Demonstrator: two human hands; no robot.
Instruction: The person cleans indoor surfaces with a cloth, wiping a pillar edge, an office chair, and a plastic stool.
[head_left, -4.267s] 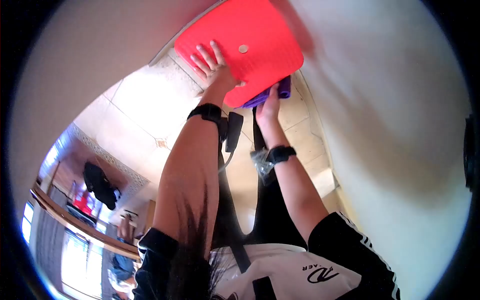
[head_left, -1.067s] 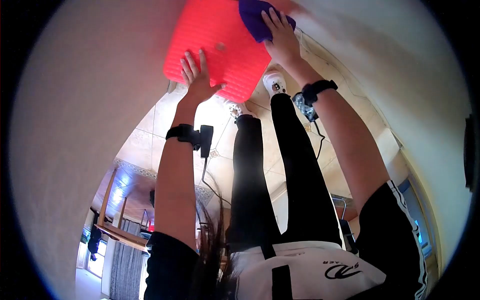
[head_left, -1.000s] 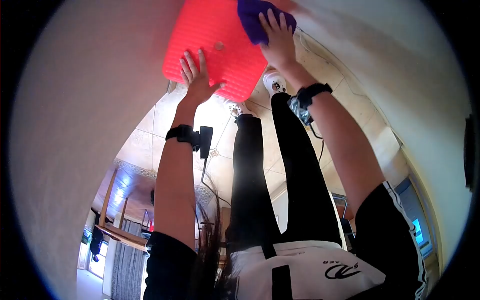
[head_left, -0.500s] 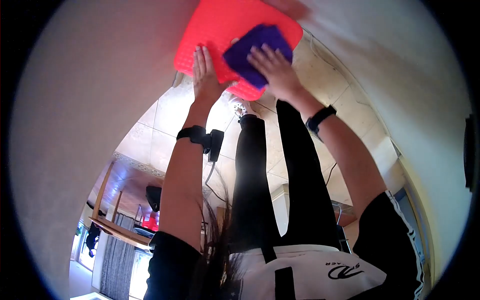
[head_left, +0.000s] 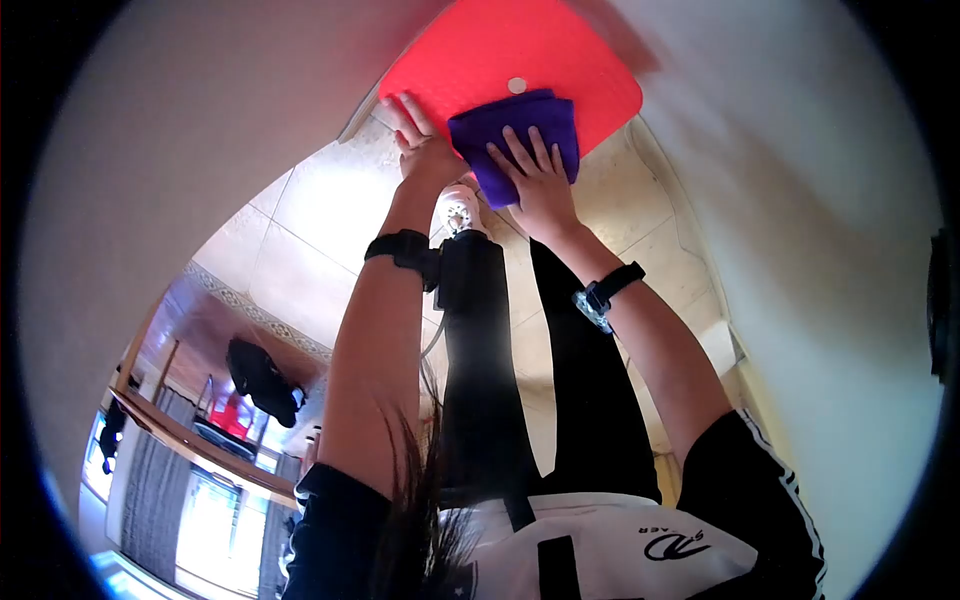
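Compared with half a second ago, the purple cloth [head_left: 490,122] has come off the right-hand part of the red panel [head_left: 500,45] and now lies at its near edge, partly hanging over it. So the contact now falls along the near margin, and the pale round spot [head_left: 517,85] shows uncovered just beyond the cloth.

The right hand [head_left: 543,192] rests palm down on the cloth, fingers spread and pointing towards the far edge, thumb out of sight. The left hand [head_left: 428,155] has shifted to the panel's near-left edge, its visible fingers straight and angled outwards; whether it grips the edge, I cannot tell. The hands are apart, both arms reaching forward above the tiled floor [head_left: 320,220].
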